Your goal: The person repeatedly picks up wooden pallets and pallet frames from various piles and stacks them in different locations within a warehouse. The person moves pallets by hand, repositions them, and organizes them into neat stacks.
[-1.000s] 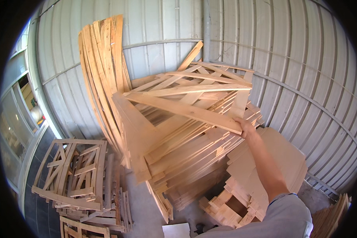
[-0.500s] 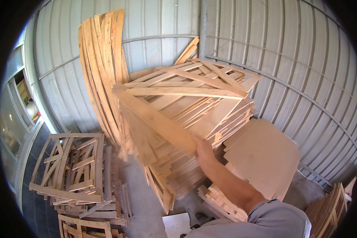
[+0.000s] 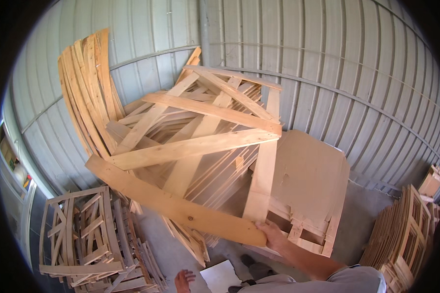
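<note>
My right hand (image 3: 273, 235) grips the near right corner of a pale wooden slat frame (image 3: 186, 210), built of flat boards with several slanting braces. It is raised and tilted in front of a stack of similar wooden panels (image 3: 230, 168), which shows through its gaps. Low in the picture, my left hand (image 3: 185, 281) touches nothing, its fingers apart. Just right of it, near my feet, lies a white sheet (image 3: 221, 277).
Long boards (image 3: 85, 88) lean on the corrugated metal wall (image 3: 318, 44). Slatted frames (image 3: 78, 229) are piled at left. Brown sheets (image 3: 310, 176) rest on a wooden base to the right. More frames (image 3: 396, 234) stand at far right.
The slat frame has come nearer to me and lifted off the stack in my right hand. My left hand has come into view. The whole view has swung to the right.
</note>
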A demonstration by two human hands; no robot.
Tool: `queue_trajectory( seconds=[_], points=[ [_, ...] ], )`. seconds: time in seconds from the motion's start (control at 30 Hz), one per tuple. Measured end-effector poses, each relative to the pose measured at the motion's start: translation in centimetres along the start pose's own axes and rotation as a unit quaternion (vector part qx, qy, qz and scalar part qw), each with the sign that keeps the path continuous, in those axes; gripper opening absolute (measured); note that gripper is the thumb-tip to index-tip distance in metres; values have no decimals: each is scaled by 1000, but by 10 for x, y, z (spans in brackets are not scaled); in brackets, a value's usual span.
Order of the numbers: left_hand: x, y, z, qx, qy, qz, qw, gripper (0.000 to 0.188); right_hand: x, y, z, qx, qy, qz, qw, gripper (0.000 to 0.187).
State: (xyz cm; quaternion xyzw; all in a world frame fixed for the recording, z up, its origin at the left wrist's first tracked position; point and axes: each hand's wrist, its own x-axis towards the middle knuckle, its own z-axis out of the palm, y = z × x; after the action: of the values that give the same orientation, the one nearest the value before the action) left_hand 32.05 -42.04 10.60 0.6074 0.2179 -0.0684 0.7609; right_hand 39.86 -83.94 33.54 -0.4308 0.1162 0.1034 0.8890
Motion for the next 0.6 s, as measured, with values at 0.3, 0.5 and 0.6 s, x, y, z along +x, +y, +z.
queue_trajectory(
  seconds=[0.3,0.5,0.6],
  points=[
    [-11,160,166,-70,-121,78,987,64,75,85,-73,46,-98,60,992,48],
    [12,173,255,-173,-45,155,972,57,91,94,-84,-76,-91,104,987,55],
    [21,174,277,-237,-6,162,958,55,99,87,-85,-130,-111,134,976,57]
  ],
)
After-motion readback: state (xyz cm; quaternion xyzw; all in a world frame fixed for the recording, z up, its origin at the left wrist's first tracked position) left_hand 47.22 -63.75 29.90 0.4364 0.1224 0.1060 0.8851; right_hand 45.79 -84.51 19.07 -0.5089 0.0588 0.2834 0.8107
